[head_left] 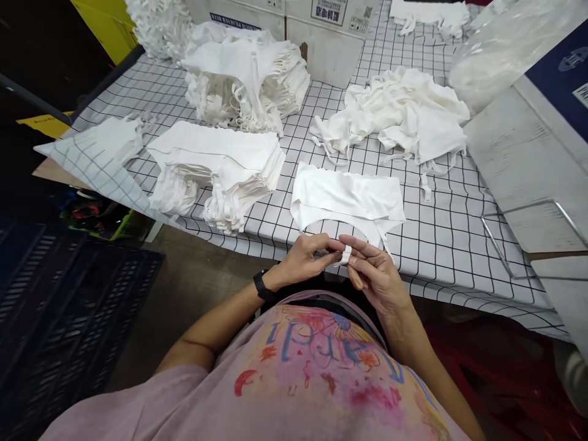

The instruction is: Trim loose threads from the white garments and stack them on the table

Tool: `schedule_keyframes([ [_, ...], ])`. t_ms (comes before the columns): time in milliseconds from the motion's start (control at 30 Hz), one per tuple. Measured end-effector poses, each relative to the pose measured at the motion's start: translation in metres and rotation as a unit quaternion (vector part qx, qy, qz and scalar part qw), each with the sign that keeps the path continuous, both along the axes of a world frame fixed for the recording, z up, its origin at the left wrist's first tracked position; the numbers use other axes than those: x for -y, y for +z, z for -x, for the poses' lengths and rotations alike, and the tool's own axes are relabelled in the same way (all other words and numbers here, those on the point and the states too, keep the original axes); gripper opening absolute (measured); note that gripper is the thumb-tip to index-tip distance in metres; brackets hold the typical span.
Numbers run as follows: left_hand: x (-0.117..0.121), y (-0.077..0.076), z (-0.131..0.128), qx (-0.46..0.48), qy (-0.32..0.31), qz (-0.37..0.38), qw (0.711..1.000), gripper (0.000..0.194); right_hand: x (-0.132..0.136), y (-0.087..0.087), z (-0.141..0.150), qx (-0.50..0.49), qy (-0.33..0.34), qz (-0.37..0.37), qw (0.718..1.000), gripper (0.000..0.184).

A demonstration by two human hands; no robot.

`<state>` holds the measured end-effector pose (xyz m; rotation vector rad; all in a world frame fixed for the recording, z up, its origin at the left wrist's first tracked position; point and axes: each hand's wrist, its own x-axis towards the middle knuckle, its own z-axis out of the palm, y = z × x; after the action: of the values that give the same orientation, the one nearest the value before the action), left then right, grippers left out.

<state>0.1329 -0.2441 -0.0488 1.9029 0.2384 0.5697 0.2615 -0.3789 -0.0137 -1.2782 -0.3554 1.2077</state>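
White tablecloth with a black grid (450, 245) spans the middle and top of the frame; dark blue slatted plastic crates (55, 294) at lower left. Flat white fabric garment with a wavy upper edge (346, 193) lies just right of centre, near the table's front edge. Below it, at frame centre, I pinch a small white strap piece (345, 254) between both hands. Left hand (305, 257): thumb and fingers closed together on the strap. Right hand (379, 275): thumb and forefinger closed on it, other fingers loosely curled. Cannot tell whether the strap joins the garment; my right hand blocks the view. Left of centre, a neat stack of white folded garments (220, 153); upper right, a loose heap of crumpled white garments (399, 116).
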Motion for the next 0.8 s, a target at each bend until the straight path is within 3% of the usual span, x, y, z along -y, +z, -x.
schedule_keyframes([
  [300,-0.002,-0.013,0.006,-0.022,-0.028,-0.159,0.987,0.022,0.0,-0.006,-0.005,0.001,0.012,-0.002,1.0,0.029],
  [433,-0.002,-0.013,0.008,-0.051,-0.057,-0.208,0.975,0.025,-0.004,-0.012,-0.008,0.026,0.021,0.001,0.999,0.035],
  [567,-0.004,-0.012,0.008,-0.081,-0.109,-0.256,0.957,0.028,-0.008,-0.019,-0.011,0.099,-0.02,0.026,0.994,0.035],
  [667,-0.007,-0.01,0.007,-0.094,-0.15,-0.256,0.95,0.027,-0.01,-0.021,-0.011,0.157,-0.042,0.027,0.986,0.03],
  [800,-0.012,-0.005,0.005,-0.107,-0.196,-0.215,0.951,0.026,-0.013,-0.021,-0.012,0.102,-0.032,0.043,0.993,0.038],
])
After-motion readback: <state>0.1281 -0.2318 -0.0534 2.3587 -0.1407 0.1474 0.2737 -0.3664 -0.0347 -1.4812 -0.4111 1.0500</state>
